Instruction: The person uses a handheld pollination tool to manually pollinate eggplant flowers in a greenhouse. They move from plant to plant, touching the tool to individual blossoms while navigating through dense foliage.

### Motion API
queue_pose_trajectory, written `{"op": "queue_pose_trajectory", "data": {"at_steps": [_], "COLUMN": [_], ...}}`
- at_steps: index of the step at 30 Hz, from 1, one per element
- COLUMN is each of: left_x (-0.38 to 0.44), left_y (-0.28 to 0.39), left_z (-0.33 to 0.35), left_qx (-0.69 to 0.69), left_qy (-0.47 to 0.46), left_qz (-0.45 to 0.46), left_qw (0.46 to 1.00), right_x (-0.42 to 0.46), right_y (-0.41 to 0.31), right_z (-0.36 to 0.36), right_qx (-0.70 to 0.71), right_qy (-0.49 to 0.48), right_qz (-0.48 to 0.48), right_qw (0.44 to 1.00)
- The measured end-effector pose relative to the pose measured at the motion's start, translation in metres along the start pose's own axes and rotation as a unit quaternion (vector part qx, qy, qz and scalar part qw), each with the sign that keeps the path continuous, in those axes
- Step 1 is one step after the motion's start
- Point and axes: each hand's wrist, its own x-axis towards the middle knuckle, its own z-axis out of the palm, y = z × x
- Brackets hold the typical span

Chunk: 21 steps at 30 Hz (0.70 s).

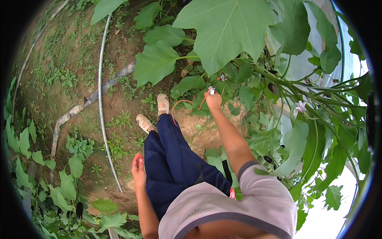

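My right hand (214, 101) is closed around a small silver metal tool (212, 90), whose kind I cannot make out. A thin orange-red cord (182, 101) loops from beside that hand down towards my trouser leg. Large eggplant leaves (229, 30) hang above the hand, partly over the view, and a pale purple flower (300, 107) is on a stem to its right. My left hand (138, 166) hangs beside my thigh with its fingers slightly curled and nothing seen in it.
A pale bent pole (102, 89) crosses the weedy soil at the left, over a flat grey hose or strip (79, 107). Eggplant plants stand on both sides, with dark fruits (79, 210) at the lower left. Plastic sheeting (316, 38) borders the right side.
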Motion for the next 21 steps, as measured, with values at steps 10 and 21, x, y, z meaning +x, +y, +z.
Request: {"op": "queue_pose_trajectory", "data": {"at_steps": [10, 21], "left_x": [0.007, 0.018], "left_y": [0.022, 0.144], "left_z": [0.009, 0.023], "left_qx": [0.078, 0.143], "left_qy": [-0.034, -0.102], "left_qz": [0.034, 0.184], "left_qw": [0.996, 0.967], "right_x": [0.007, -0.207], "right_y": [0.004, -0.121], "right_z": [-0.008, -0.237], "right_qx": [0.037, 0.224], "right_qy": [0.007, -0.036], "right_qz": [-0.011, -0.552], "right_qw": [0.999, 0.802]}}
